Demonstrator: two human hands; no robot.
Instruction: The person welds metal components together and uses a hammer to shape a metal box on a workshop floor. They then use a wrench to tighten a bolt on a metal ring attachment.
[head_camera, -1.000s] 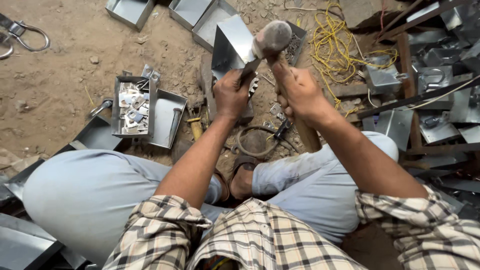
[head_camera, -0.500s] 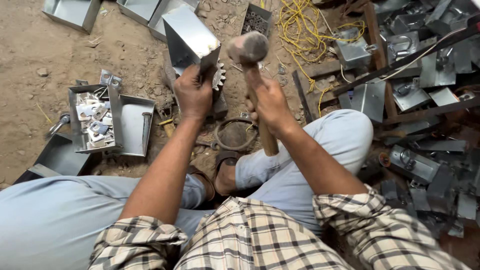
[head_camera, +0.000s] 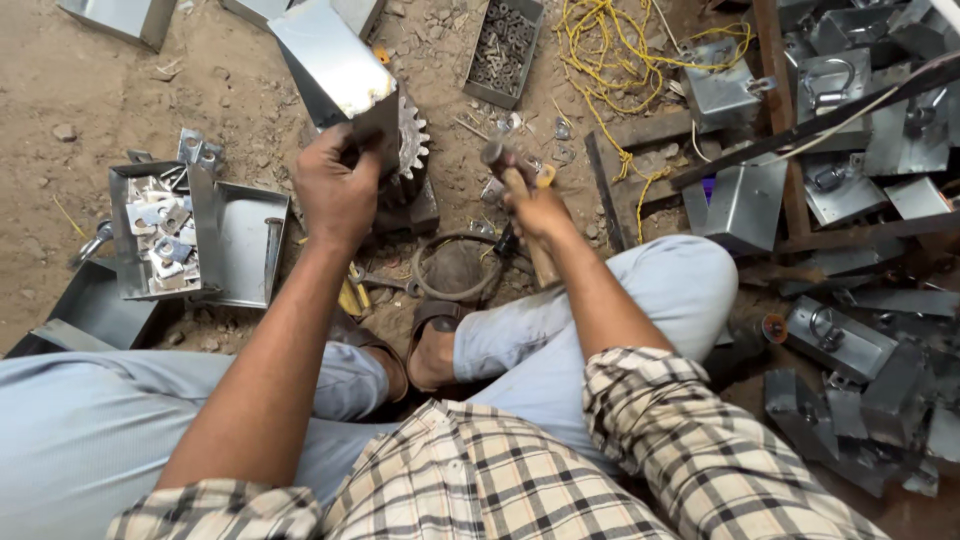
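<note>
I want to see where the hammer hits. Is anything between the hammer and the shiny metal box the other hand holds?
Nothing visible blocks it. The right hand grips the hammer beside the gear wheel, and the left hand holds the metal box tilted on that gear. Only open air and dirt ground show between the hammer head and the box.

Left hand (head_camera: 335, 190) gripping a folded sheet-metal piece (head_camera: 335, 55) over a toothed gear (head_camera: 410, 135), right hand (head_camera: 540, 205) around a hammer (head_camera: 505, 165).

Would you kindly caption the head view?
Left hand steadies a sheet-metal piece while right hand grips a hammer.
</note>
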